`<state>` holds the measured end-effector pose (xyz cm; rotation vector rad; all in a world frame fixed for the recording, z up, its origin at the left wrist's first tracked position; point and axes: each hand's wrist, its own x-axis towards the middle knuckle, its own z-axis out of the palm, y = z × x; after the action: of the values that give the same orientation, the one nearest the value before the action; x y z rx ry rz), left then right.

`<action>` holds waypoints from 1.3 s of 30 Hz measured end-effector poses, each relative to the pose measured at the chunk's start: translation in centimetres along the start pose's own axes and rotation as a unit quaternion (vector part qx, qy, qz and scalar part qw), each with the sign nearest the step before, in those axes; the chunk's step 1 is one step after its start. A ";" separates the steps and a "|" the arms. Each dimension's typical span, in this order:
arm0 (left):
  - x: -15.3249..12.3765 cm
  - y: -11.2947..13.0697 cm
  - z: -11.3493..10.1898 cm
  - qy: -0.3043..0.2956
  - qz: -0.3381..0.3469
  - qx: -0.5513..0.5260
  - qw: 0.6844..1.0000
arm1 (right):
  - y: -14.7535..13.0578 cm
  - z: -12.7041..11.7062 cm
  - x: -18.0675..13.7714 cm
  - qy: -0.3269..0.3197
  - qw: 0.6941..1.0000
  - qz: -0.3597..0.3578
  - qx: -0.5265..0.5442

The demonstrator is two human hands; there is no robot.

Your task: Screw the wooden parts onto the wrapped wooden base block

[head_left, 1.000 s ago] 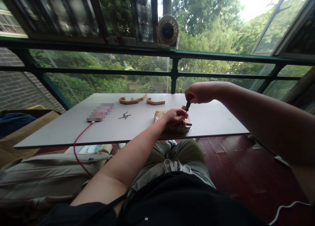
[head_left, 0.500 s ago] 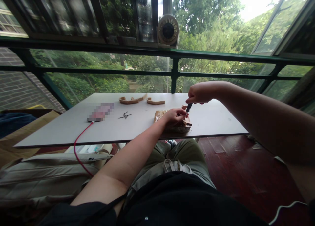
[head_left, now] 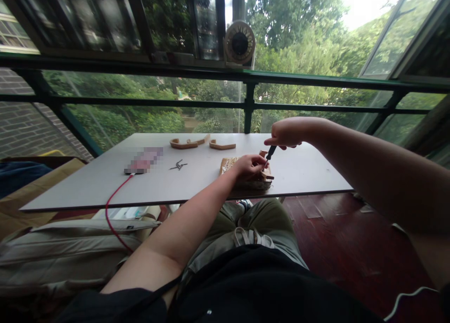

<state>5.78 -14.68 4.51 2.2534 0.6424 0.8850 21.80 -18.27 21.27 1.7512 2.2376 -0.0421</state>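
My right hand (head_left: pixel 286 134) is closed round the top of a small black-handled screwdriver (head_left: pixel 269 153), whose tip points down at a wooden assembly (head_left: pixel 263 175) near the front edge of the grey table (head_left: pixel 105 177). My left hand (head_left: pixel 249 166) lies curled on that assembly and steadies it. A speckled board (head_left: pixel 228 163) of the same piece shows just left of my left hand.
Two curved wooden parts (head_left: pixel 188 143) and another (head_left: pixel 222 146) lie at the back of the table. Loose dark screws (head_left: pixel 178 165) sit mid-table, beside a phone (head_left: pixel 144 160) with a red cable (head_left: pixel 114 206). A green railing (head_left: pixel 246 102) stands behind; a bag (head_left: pixel 63 252) lies lower left.
My right hand has turned slightly and tilted the screwdriver, its handle now leaning to the right. The left hand and the wooden assembly have stayed in place.
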 end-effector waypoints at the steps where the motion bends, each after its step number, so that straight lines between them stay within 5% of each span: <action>1: 0.0 0.0 0.0 0.002 0.001 -0.001 1.000 | -0.1 0.0 0.0 0.004 1.000 0.005 0.001; 6: -0.1 0.2 0.0 0.004 -0.001 -0.008 1.000 | -0.4 0.2 -0.3 0.022 1.000 -0.005 0.002; 12: -0.2 0.2 0.1 0.000 -0.025 -0.015 1.000 | 0.0 0.4 -0.9 0.112 0.986 -0.119 -0.028; 15: -0.2 0.1 0.2 -0.004 -0.029 -0.037 0.999 | 0.1 0.3 -1.3 0.102 0.984 -0.144 -0.030; 22: -0.1 0.1 0.1 -0.010 -0.024 -0.017 1.000 | -0.5 -0.4 -1.8 0.029 0.994 -0.107 -0.014; 39: 0.1 -0.1 -0.1 -0.022 -0.005 -0.012 1.000 | -1.5 0.2 -0.2 0.075 0.996 -0.029 -0.047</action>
<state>5.74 -14.58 4.54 2.2413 0.6185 0.8310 20.40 -18.87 20.91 1.6907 2.3526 0.1855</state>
